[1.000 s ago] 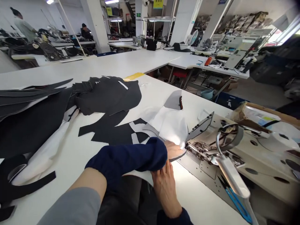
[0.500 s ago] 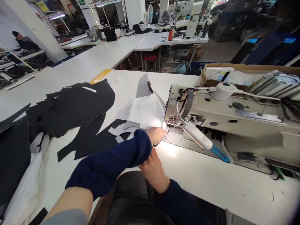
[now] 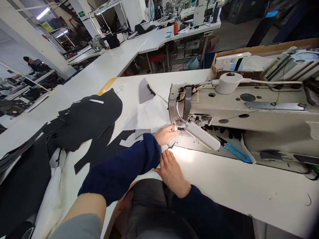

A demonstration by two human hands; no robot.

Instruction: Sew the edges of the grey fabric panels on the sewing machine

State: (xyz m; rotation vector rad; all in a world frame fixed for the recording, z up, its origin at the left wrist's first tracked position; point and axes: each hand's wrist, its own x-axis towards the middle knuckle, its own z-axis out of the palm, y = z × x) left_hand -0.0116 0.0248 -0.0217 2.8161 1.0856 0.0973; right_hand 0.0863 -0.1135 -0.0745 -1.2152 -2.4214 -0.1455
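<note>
Close to the needle area of the sewing machine (image 3: 184,122), my left hand (image 3: 164,135) has its fingers closed on the edge of a light grey fabric piece (image 3: 172,142). My right hand (image 3: 173,172) lies just below it, fingers stretched out, their tips on the near edge of the same piece. Part of that piece is hidden under both hands. A white sheet (image 3: 152,114) spreads behind my left hand, with a grey flap (image 3: 145,91) and a dark zipper-like strip (image 3: 151,89) at its far end. A lamp (image 3: 203,136) lights the sewing spot.
Black cut fabric pieces (image 3: 92,113) lie piled on the left of the white table (image 3: 211,172). Blue thread snips (image 3: 236,152) rest under the machine arm. A cardboard box (image 3: 214,64) stands behind the machine. Far left, a person (image 3: 37,64) sits at another table.
The view has shifted, so the machine appears farther left. My right hand's fingers now lie more stretched out along the fabric. My left hand stays beside the needle area.
</note>
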